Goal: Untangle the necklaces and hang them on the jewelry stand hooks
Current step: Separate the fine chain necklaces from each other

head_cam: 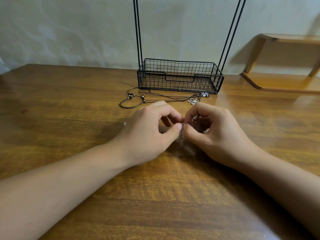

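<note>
Both forearms reached in from the near edge across the wooden desk (69, 104), meeting near its middle. Behind them, against the wall, stood the jewelry stand (180, 76): a black wire basket for a base with thin rods rising out of view, so the hooks could not be seen. A low wooden shelf (284, 63) sat off to the right.

By my reading the task was at an early stage. Nothing showed hanging on the visible part of the stand, and a bundle of black cord necklaces (155, 98) with small beads and silver pendants lay in loose, crossing loops on the desk just in front of the basket, untouched and apparently not yet separated. A fine silver chain (181, 134) was the piece in hand, so the untangling looked under way and all of the hanging remained to be done.

The left hand (149, 129) and right hand (213, 130) rested low over the desk with their tips nearly touching. Each had thumb and forefinger pinched together on the chain, the other fingers curled loosely behind. The chain was blurred and mostly hidden between the thumbs; a small glint (125, 124) by the left hand may have been another part of it, though that could not be told.
</note>
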